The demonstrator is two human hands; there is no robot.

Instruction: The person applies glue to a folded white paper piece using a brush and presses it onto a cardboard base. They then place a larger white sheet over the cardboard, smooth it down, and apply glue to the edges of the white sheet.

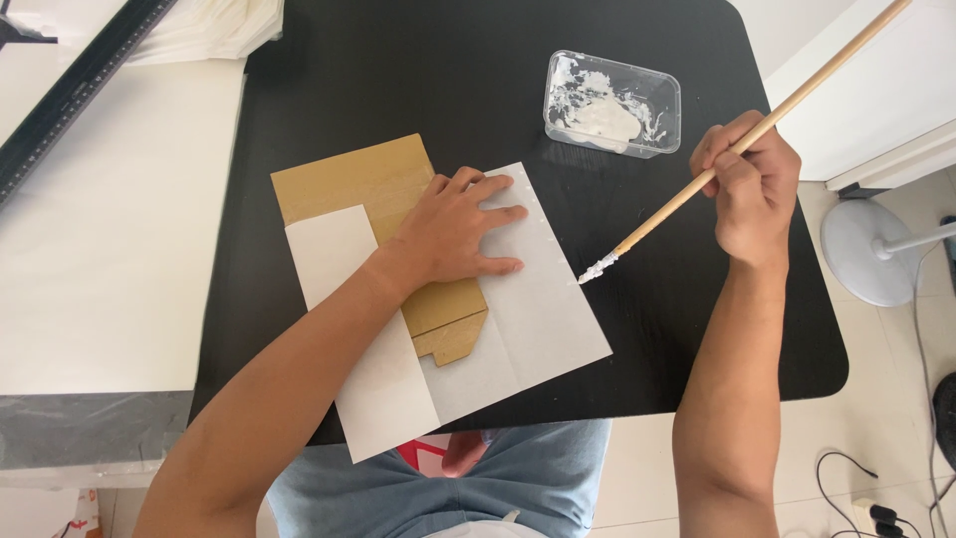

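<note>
Nearest to us, the white paper (538,319) lies on the black tabletop (398,70), its near edge hanging a little over the table's rim above our lap. One flap is already folded over the brown card (363,179) on the left, so that side looks wrapped; the wider right part is flat and open, with the card's notched end showing between the two. Our left hand (453,229) rests flat, fingers spread, gripping nothing, pressing card and paper down where they meet. Our right hand (752,189) is closed round a long wooden brush (697,189), whose white-loaded tip sits just at the paper's right edge, touching it or nearly so; we cannot tell which. We judge the pasting to be at an early stage: no wet sheen shows on the open flap, though paste on white paper would be hard to see, and that flap is not yet folded over. Farther off stands a clear tub (612,105) smeared with white paste, well apart from the paper.
</note>
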